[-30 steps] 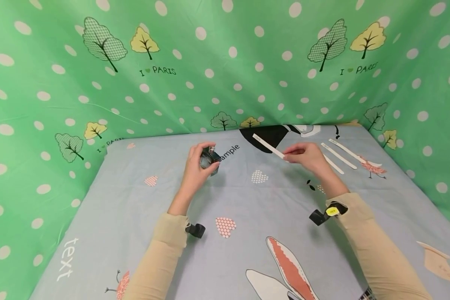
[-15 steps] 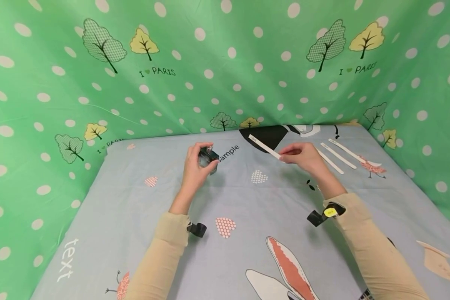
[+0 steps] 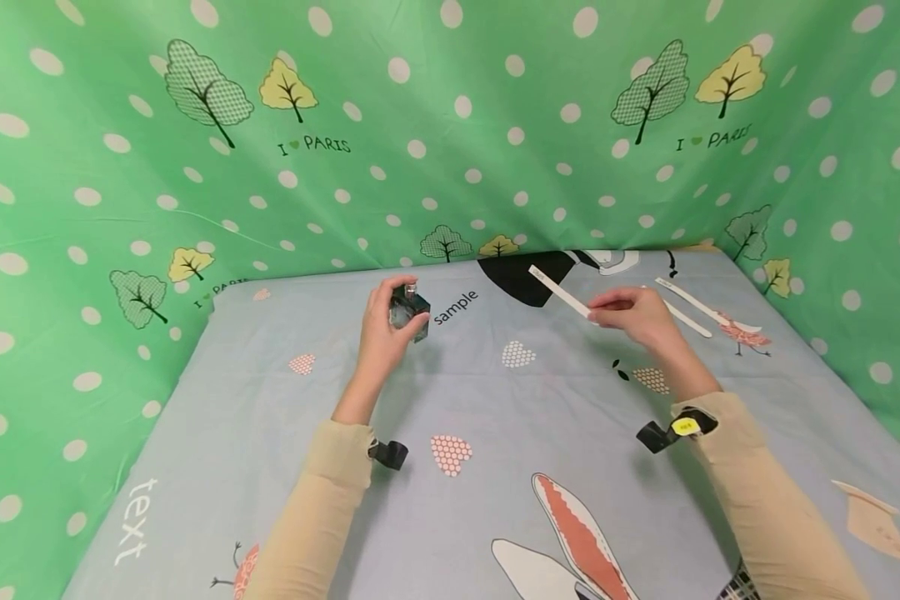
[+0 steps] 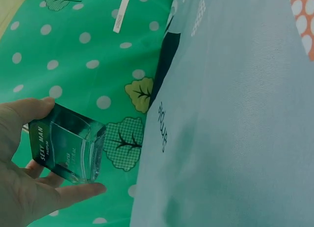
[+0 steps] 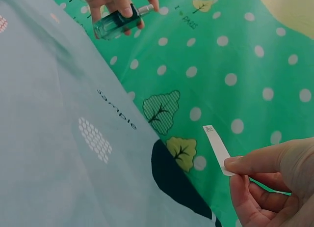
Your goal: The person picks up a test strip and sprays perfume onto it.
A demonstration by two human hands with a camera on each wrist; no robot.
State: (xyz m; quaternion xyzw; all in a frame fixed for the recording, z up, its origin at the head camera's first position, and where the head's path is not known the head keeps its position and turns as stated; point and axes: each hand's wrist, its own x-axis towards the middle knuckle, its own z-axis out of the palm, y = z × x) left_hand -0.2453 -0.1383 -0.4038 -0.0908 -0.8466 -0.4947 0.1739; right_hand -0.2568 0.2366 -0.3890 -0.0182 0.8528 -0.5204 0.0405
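Observation:
My left hand grips a dark, clear glass perfume bottle above the cloth. The front of the bottle reads "SEXY MAN" in the left wrist view. A silver spray nozzle tops it, with a fingertip close by. On the right, the thumb and fingers of my right hand pinch one end of a white paper test strip. Small print marks the strip's free end, which slants up and left toward the bottle. A wide gap separates strip and bottle.
More white paper strips lie on the cloth behind and right of my right hand, among them a middle strip and an outer strip. The patterned blue-grey cloth covers the table; a green dotted curtain hangs round its back and sides.
My right hand shifted a little left with the strip, then back right, and now hides more of the strips on the table. My left hand and the bottle drifted slightly left.

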